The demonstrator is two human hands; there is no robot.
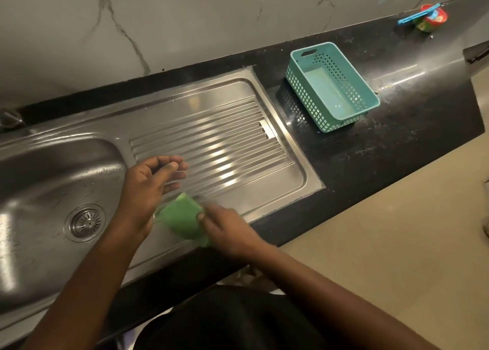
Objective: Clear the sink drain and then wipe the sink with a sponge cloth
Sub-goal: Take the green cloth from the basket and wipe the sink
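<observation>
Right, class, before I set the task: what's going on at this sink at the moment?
A person stands at a stainless steel sink set in a black stone counter. Their right hand grips a green sponge cloth against the front edge of the ribbed steel drainboard, while the left hand hovers above the ribs, fingers loosely curled, holding nothing. The round metal drain strainer in the basin looks free of debris. A teal plastic basket sits on the counter right of the drainboard.
</observation>
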